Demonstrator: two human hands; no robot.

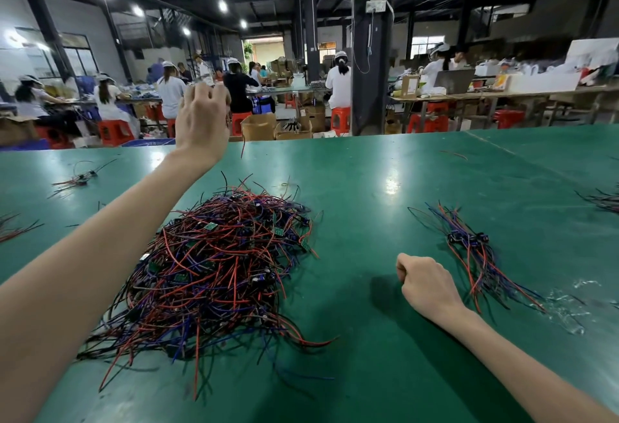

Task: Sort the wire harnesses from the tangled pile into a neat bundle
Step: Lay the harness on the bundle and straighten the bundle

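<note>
The green table [368,168] carries all the work and lies under both hands. The tangled pile [217,272] of red, black and blue wire harnesses sits below the raised left hand [201,121] and well to the left of the right hand [427,283]. We judge it is kept on that side so the left hand can draw from it. The sorted bundle [475,255], its wires roughly parallel, rests just beyond and to the right of the right hand, near it but apart. The left hand is held high with fingers curled, and a thin wire [243,148] hangs from it. We take this for a harness lifted clear to free it. The right hand rests clenched on the table, with nothing visible in it.
</note>
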